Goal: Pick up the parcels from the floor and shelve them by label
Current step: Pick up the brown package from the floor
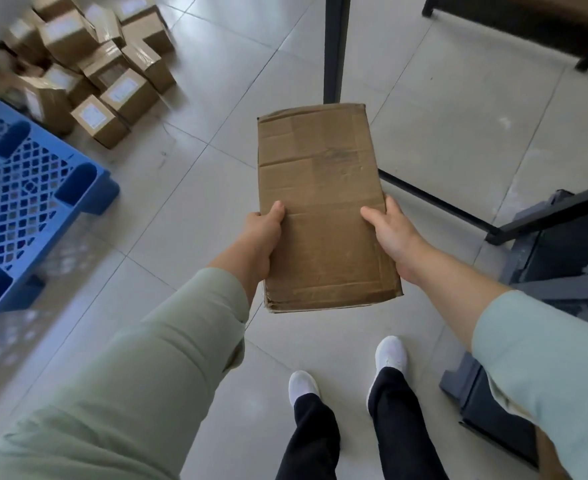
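Note:
A flat brown cardboard parcel (320,202) is held out in front of me above the tiled floor. Its upper face shows taped seams and no label. My left hand (263,233) grips its left edge with the thumb on top. My right hand (391,233) grips its right edge the same way. A heap of several smaller cardboard parcels (91,67) with white labels lies on the floor at the upper left.
A blue plastic pallet (26,202) lies on the floor at the left. A black metal shelf frame (335,46) stands ahead, its base bar (434,199) running to the right. Dark metal parts (562,258) sit at the right. My feet (348,368) stand on grey tiles.

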